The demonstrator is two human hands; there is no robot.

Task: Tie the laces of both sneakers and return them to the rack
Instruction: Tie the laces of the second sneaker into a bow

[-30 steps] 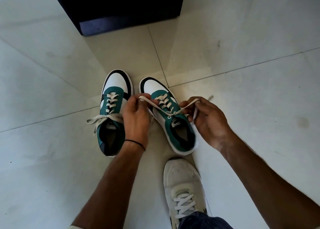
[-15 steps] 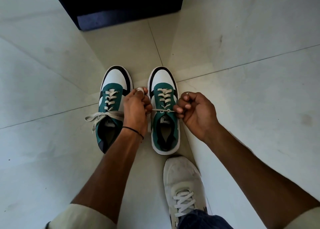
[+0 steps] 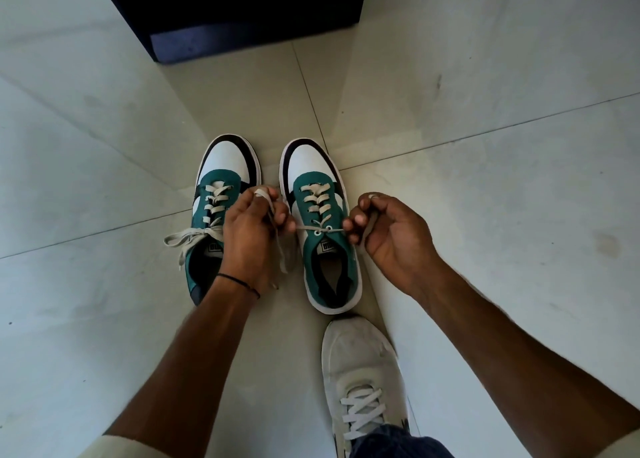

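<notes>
Two green, white and black sneakers stand side by side on the tiled floor, toes pointing away from me. The left sneaker has its lace in a bow lying over its left side. The right sneaker has its lace pulled taut across the top eyelets. My left hand is shut on the lace's left end, which is wrapped over my fingers and hangs down. My right hand is shut on the lace's right end, just right of the shoe.
A dark cabinet or rack base stands on the floor beyond the sneakers. My own foot in a white laced shoe is planted just behind the right sneaker. Pale floor tiles surround everything.
The right sneaker has been straightened to point forward. Both hands have drawn in close to it, and the lace went from slack diagonal strands to a tight horizontal line.
</notes>
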